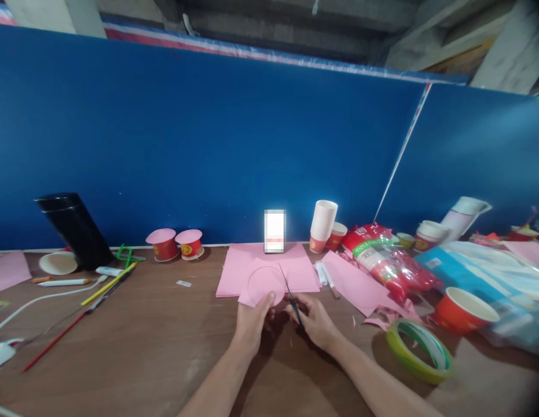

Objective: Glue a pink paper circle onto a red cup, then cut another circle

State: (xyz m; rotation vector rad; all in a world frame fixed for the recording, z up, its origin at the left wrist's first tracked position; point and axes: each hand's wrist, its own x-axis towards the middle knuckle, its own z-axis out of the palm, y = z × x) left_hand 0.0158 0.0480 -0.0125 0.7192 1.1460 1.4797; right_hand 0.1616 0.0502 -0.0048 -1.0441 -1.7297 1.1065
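My left hand (250, 319) is closed on the near edge of a pink paper piece (264, 284) with a rounded outline, held just above the brown table (165, 341). My right hand (315, 319) grips black scissors (290, 294), whose thin blades point up and away along the paper's right edge. Beneath and behind the piece lie flat pink paper sheets (243, 263). Both forearms reach in from the bottom of the view.
A phone (275, 231) stands against the blue partition. Two pink-capped red cups (176, 244) sit left, a black flask (76, 229), pencils and cables farther left. Stacked paper cups (323, 220), packaged cups (388, 260), a red cup (462, 311) and green tape roll (419, 350) lie right.
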